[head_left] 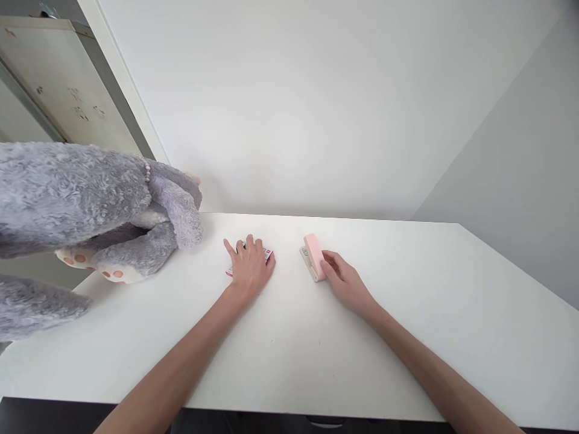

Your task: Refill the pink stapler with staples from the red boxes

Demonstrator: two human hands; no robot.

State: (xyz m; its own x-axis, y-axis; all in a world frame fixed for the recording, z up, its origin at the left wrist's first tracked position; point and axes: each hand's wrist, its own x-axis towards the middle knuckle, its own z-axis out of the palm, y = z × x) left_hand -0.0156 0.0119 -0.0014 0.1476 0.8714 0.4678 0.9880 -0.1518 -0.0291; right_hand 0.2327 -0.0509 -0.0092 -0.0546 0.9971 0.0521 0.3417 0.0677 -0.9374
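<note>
A small white box with magenta print (268,254) lies flat on the white table, mostly hidden beneath my left hand (248,266). My left fingers reach over its far side while the thumb sits at its right end; the little finger sticks out to the left. To the right is a pink stapler (312,248) with a pale base, resting on the table at a slant. My right hand (344,280) grips its near end from the right, thumb and curled fingers against the pink top. The stapler's top is raised at an angle from the base.
A big grey plush toy (76,193) with a bead bracelet takes up the left end of the white table (280,361). Behind the table stands a white wall (289,108), with a grey panel (520,169) on the right. A worn cabinet (58,78) is at the back left.
</note>
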